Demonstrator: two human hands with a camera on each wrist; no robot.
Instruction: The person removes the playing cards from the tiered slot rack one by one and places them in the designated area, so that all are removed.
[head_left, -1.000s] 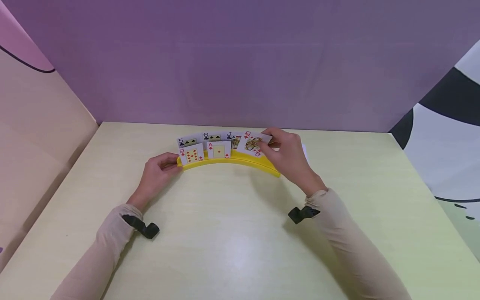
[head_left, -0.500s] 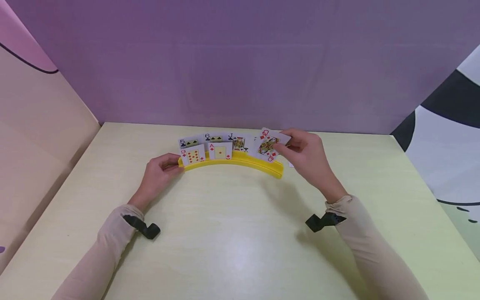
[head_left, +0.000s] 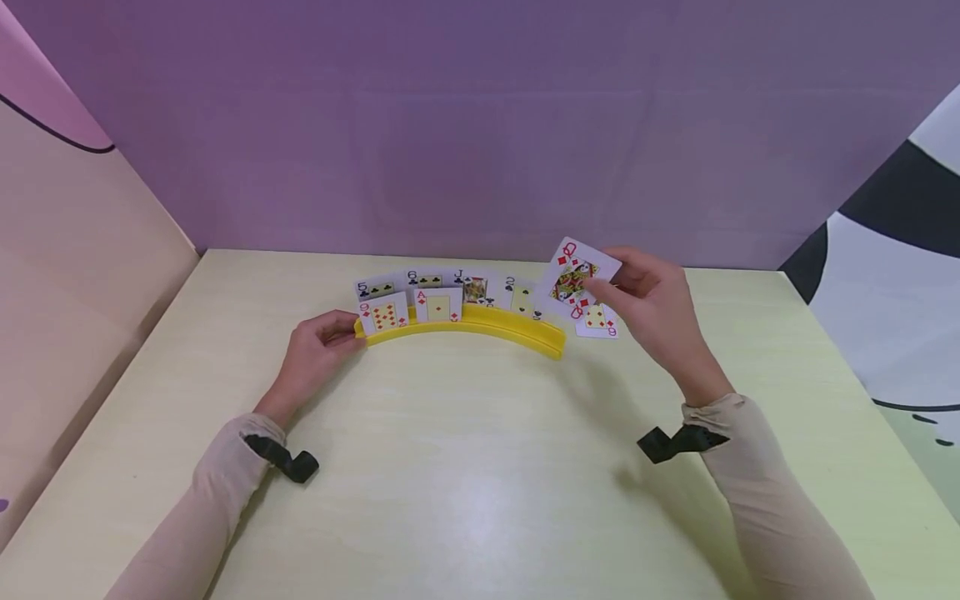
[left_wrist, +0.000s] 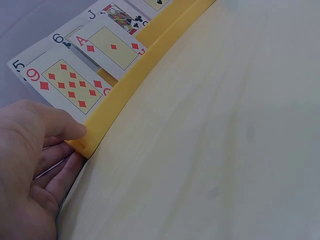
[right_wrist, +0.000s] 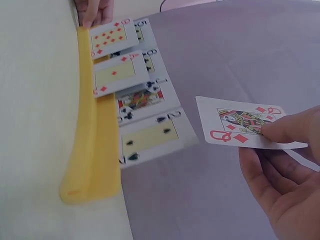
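Observation:
A curved yellow card holder [head_left: 517, 333] lies on the table. My left hand [head_left: 318, 354] grips its left end, thumb in front and fingers curled at the end, as the left wrist view shows. Its front row has the nine of diamonds [left_wrist: 70, 82] and the ace of diamonds [left_wrist: 111, 46]. Behind them stand the five of clubs [head_left: 375, 287], six of clubs [head_left: 425, 278], jack of clubs [right_wrist: 142, 102] and two of spades [right_wrist: 152, 139]. My right hand [head_left: 660, 321] pinches the queen of diamonds [right_wrist: 240, 122] between thumb and fingers, raised beyond the holder's right end.
A diamond card [head_left: 596, 321] lies right of the holder, partly hidden behind the queen and my right hand. The pale table [head_left: 450, 467] meets a purple panel [head_left: 480, 150] at its far edge. Black wrist cameras [head_left: 678, 442] sit on both sleeves.
My right hand has moved the queen of diamonds rightward and up, away from the holder. The two of spades and the diamond card on the right have come into view. My left hand stays put.

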